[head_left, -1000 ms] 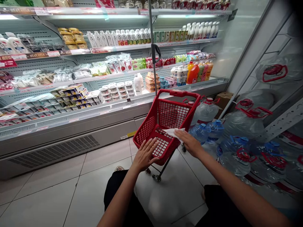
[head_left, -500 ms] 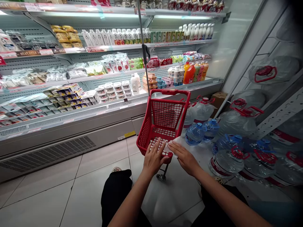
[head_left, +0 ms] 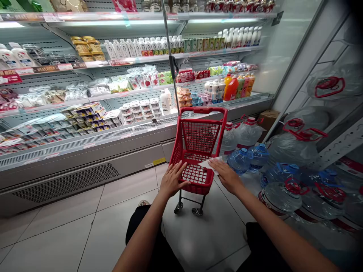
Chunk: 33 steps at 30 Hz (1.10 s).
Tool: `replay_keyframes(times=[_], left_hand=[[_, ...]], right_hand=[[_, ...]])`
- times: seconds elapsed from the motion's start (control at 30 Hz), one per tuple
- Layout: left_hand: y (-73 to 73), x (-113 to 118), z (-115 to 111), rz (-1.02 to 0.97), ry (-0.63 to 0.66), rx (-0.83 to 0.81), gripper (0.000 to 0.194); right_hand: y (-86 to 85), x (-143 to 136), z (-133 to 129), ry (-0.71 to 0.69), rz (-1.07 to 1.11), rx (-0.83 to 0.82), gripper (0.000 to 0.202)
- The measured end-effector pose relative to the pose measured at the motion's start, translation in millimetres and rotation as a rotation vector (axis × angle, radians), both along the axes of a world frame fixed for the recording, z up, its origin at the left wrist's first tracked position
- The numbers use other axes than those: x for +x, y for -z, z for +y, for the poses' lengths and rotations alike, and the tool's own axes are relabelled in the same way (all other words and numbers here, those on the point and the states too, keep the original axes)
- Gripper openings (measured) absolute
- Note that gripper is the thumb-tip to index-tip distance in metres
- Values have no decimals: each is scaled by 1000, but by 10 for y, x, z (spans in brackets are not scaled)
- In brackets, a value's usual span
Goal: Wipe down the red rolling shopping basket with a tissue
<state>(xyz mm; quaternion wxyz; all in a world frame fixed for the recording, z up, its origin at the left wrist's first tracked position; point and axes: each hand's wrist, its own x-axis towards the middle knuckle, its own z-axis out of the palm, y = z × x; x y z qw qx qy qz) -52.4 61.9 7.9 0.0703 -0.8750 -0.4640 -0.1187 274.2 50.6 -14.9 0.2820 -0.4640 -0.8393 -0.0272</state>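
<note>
A small red shopping cart [head_left: 200,136] stands in front of me, its mesh basket holding nothing that I can see. My left hand [head_left: 173,180] is at the basket's near left rim, fingers spread, with nothing in it. On the right rim lies my right hand [head_left: 225,174], its fingers together over a white cloth or tissue [head_left: 206,164]. Part of that white piece sticks out to the left of the fingers, over the basket.
A lit refrigerated display [head_left: 136,87] with cartons, cups and bottles runs behind the cart. Large water bottles [head_left: 280,194] crowd the right side, close to the cart. A cardboard box [head_left: 269,120] sits behind them. Tiled floor [head_left: 119,223] lies below.
My hands have moved apart, the left one to the left rim and the right one to the right rim with the white piece. More of the cart's front and wheels shows.
</note>
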Motion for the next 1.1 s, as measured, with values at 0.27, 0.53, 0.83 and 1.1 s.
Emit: replay_keyframes(times=[0.27,0.53,0.83,1.1], left_hand=[[90,397,-254,-81,-139,62,90],[61,602,-482,-39,26,63,81],[13,698,-413,-40,-3,108,90],[53,881,-557,-44,21,160,83]], right_hand=[[243,-465,-892,78,-49,91,79],[207,48,-844,81,-144,70,82],[216,265,-940,223,-57,175,80],[312,-289,-1109,111,-27,207,77]])
